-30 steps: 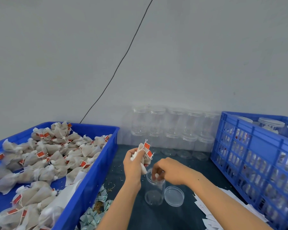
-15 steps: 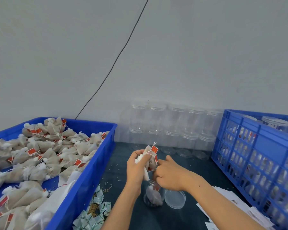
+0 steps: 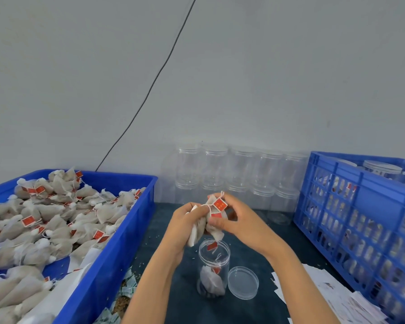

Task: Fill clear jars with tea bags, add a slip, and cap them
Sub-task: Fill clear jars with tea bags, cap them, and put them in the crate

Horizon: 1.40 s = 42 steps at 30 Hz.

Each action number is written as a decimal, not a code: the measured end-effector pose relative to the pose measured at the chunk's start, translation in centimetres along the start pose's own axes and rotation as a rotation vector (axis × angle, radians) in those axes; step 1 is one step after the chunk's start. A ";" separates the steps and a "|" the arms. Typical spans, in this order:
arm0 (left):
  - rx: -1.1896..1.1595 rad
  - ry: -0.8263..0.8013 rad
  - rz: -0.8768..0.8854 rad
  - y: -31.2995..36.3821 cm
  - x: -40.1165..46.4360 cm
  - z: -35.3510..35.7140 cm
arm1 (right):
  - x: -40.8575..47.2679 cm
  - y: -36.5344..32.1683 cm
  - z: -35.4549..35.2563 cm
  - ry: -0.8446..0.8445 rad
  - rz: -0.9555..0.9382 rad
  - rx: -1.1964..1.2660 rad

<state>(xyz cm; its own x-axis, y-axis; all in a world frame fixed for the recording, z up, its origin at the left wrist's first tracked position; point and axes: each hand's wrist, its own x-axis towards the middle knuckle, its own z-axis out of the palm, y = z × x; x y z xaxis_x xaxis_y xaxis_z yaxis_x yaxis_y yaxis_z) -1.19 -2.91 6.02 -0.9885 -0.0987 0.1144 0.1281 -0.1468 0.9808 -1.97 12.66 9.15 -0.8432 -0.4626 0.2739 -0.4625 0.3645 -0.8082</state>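
An open clear jar (image 3: 213, 265) stands on the dark table in front of me with one tea bag (image 3: 211, 280) lying inside. Its clear lid (image 3: 243, 282) lies flat just right of it. Above the jar mouth, my left hand (image 3: 185, 226) grips a bunch of tea bags (image 3: 202, 226) with red tags. My right hand (image 3: 237, 220) pinches one tea bag (image 3: 216, 232) out of that bunch; its lower end hangs at the jar's rim.
A blue tray (image 3: 117, 249) full of tea bags stands at the left. Stacked empty clear jars (image 3: 239, 174) line the wall. A blue crate (image 3: 365, 218) of filled jars sits at the right, white paper slips (image 3: 337, 298) before it. Small sachets (image 3: 126, 286) lie beside the tray.
A tea bag has dropped into the jar, which was empty a second ago. My right hand rose from the jar mouth to the bunch and now pulls another bag down.
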 end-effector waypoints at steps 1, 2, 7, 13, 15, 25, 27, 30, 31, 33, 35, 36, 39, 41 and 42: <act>0.022 -0.003 -0.009 0.0 0.0 0.1 | 0.0 0.3 0.3 0.021 0.000 0.014; 0.044 0.000 -0.017 0.0 0.0 0.2 | -0.1 0.7 0.5 0.040 0.006 0.023; 0.072 0.042 -0.086 -0.1 0.2 0.3 | -0.4 1.6 0.8 0.136 0.076 0.110; 0.016 0.047 -0.152 0.5 -0.1 0.1 | -0.3 1.4 0.7 0.179 0.103 0.068; 0.029 -0.001 -0.156 0.8 -0.2 -0.3 | -0.3 1.3 0.3 0.235 0.113 0.034; 0.104 0.012 -0.145 0.9 0.1 -1.6 | -1.1 0.5 -1.1 0.248 0.058 0.044; 0.135 0.029 -0.119 0.7 0.1 -1.4 | -1.1 0.5 -0.8 0.179 0.060 -0.034; 0.178 0.014 -0.102 0.7 0.0 -1.4 | -1.1 0.4 -0.5 0.069 0.060 -0.154; 0.185 0.003 -0.101 0.8 0.0 -1.4 | -1.1 0.5 -0.3 0.049 0.057 -0.205; 0.188 -0.001 -0.100 0.8 0.0 -1.6 | -1.0 0.7 0.0 0.024 0.047 -0.362; 0.178 0.012 -0.101 0.7 0.1 -1.7 | -0.8 0.8 0.6 -0.023 0.041 -0.501; 0.175 0.015 -0.104 0.7 0.1 -1.7 | -0.8 0.9 1.0 -0.057 0.041 -0.556; 0.175 0.011 -0.117 0.5 0.3 -1.7 | -0.7 1.0 1.7 -0.139 0.051 -0.643; 0.173 0.013 -0.117 0.5 0.3 -1.9 | -0.9 0.8 1.9 -0.158 0.055 -0.658; 0.171 0.016 -0.114 0.4 0.4 -2.0 | -1.0 0.8 1.9 -0.164 0.042 -0.677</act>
<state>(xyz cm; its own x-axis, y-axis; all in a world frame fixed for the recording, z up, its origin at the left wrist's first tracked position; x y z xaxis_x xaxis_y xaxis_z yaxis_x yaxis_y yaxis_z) -1.35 -4.95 6.18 -0.9943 -0.1065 -0.0003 -0.0015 0.0109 0.9999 -1.01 11.88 7.29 -0.8368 -0.5332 0.1243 -0.5440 0.7841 -0.2989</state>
